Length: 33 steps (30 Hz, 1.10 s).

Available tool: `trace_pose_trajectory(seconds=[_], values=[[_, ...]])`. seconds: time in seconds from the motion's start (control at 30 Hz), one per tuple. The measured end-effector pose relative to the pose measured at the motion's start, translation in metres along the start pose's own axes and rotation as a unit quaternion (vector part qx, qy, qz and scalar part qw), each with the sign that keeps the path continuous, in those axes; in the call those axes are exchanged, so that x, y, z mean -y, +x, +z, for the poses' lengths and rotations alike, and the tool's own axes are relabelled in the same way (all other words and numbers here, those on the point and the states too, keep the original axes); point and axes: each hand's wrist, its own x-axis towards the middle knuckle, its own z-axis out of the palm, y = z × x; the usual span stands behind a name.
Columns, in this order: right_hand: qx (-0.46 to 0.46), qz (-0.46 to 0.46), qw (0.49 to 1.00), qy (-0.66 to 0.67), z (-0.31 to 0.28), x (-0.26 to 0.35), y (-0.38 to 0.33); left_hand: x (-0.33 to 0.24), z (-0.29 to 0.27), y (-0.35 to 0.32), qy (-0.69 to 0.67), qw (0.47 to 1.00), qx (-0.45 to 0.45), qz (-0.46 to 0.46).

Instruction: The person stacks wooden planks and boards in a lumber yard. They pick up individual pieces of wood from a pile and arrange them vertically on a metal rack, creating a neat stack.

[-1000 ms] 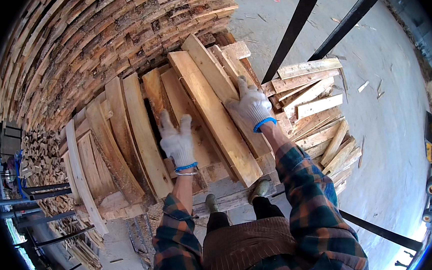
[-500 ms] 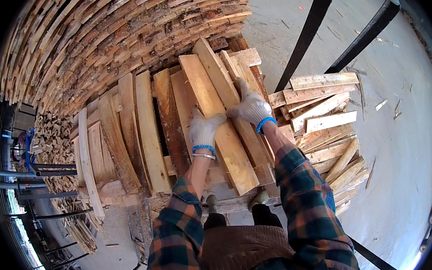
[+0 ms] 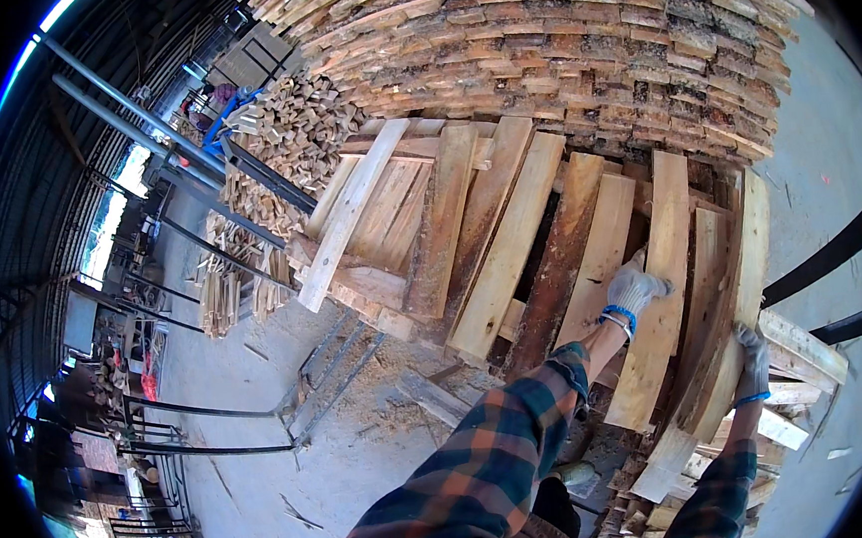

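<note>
My left hand, in a white knit glove with a blue cuff, lies with its fingers stretched out on a light wooden plank. My right hand, gloved the same way, grips the outer edge of a long pale plank at the right end of the row; its fingertips are partly hidden. Between these two planks, other boards lie lower in a gap. To the left of my left hand, a dark, bark-stained plank and a yellowish plank lie side by side across the stack.
A tall wall of stacked boards rises behind the row. A heap of short wood pieces stands at the far left. Dark metal bars jut in at the right. Sawdust and a metal frame are on the floor at left.
The view has swung left. My hands, earlier close together on neighbouring planks, are now apart, with the right one at the outer plank's edge. Planks near them have shifted apart.
</note>
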Motion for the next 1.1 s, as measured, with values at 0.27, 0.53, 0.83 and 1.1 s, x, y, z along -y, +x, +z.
trace_pose_trajectory(seconds=[0.27,0.53,0.83,1.1], values=[[0.07,-0.051,0.996,0.003,0.034,0.049,-0.012,-0.024,0.008,-0.002,0.133,0.979,-0.108,0.114],[0.052,-0.061,0.992,-0.098,-0.006,0.059,-0.001,-0.087,0.065,-0.036,0.435,0.896,-0.083,0.015],[0.017,-0.074,0.977,-0.199,-0.027,0.058,-0.004,-0.068,-0.001,-0.023,0.157,0.986,0.045,0.032],[0.078,-0.012,0.997,-0.009,-0.002,0.057,-0.01,0.0,-0.157,0.014,0.215,0.967,-0.08,0.114]])
